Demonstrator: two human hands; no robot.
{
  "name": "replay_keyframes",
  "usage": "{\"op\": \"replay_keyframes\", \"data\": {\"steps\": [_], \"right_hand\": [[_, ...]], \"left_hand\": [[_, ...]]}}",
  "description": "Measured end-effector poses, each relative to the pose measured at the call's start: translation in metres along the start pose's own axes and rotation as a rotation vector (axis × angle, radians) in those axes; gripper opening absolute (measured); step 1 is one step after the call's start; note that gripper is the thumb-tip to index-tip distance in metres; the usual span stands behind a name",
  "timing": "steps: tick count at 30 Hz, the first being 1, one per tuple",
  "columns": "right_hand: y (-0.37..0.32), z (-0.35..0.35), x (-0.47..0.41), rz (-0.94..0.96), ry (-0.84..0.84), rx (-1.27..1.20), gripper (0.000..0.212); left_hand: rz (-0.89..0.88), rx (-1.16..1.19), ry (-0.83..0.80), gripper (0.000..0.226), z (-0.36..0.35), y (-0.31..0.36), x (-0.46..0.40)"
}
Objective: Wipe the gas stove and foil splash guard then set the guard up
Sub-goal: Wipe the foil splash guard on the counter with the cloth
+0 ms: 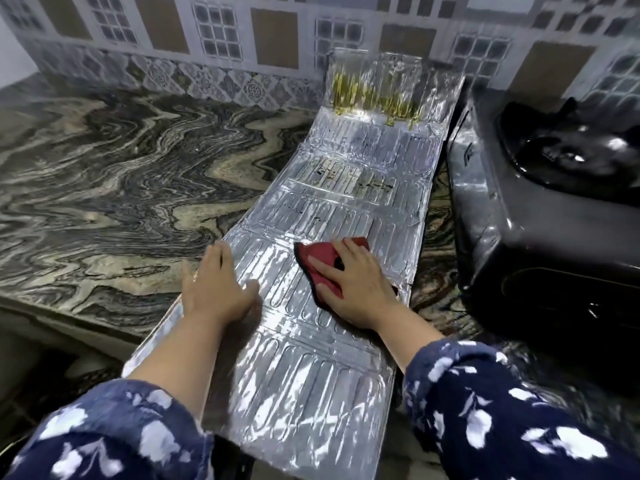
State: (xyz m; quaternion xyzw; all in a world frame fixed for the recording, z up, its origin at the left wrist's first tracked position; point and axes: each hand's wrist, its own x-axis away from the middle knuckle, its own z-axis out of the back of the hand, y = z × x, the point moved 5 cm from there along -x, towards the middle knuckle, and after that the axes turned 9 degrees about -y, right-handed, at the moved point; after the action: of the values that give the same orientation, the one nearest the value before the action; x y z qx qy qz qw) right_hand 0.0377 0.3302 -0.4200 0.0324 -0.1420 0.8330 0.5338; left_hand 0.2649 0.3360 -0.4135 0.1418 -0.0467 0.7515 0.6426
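The silver foil splash guard lies flat along the marbled counter, its near end hanging over the counter's front edge and its far panel tilted up against the wall with yellow streaks on it. My left hand rests flat with straight fingers on the guard's left edge. My right hand presses a red cloth onto the foil with spread fingers. The black gas stove stands to the right of the guard, with its burner at the far right.
The marbled counter stretches to the left of the guard. A tiled wall runs along the back. The counter's front edge crosses at lower left, with the floor below it.
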Motion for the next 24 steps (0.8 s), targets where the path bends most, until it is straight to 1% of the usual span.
{"op": "replay_keyframes", "data": {"steps": [3,7,10,13,19,22,24], "right_hand": [[0.005,0.001,-0.003,0.015,-0.030,-0.010,0.056],[0.021,0.005,-0.013,0.016,-0.075,-0.024,0.056],[0.046,0.013,-0.029,-0.067,-0.080,-0.014,0.058],[0.079,0.026,-0.051,-0.178,-0.065,-0.015,0.057],[0.130,0.050,-0.104,-0.321,-0.017,0.003,0.054],[0.131,0.054,-0.127,-0.357,-0.022,-0.017,0.051],[0.112,0.049,-0.133,-0.304,-0.035,-0.013,0.050]], "left_hand": [[0.000,0.041,0.059,0.076,0.006,0.025,-0.023],[0.012,0.050,0.057,0.083,-0.007,0.036,-0.043],[0.010,0.052,0.109,0.086,-0.014,0.034,-0.045],[0.011,0.046,0.133,0.087,-0.015,0.034,-0.045],[0.029,0.044,0.170,0.089,-0.016,0.034,-0.048],[0.031,0.048,0.175,0.088,-0.015,0.034,-0.049],[0.026,0.047,0.170,0.088,-0.014,0.034,-0.049]]}}
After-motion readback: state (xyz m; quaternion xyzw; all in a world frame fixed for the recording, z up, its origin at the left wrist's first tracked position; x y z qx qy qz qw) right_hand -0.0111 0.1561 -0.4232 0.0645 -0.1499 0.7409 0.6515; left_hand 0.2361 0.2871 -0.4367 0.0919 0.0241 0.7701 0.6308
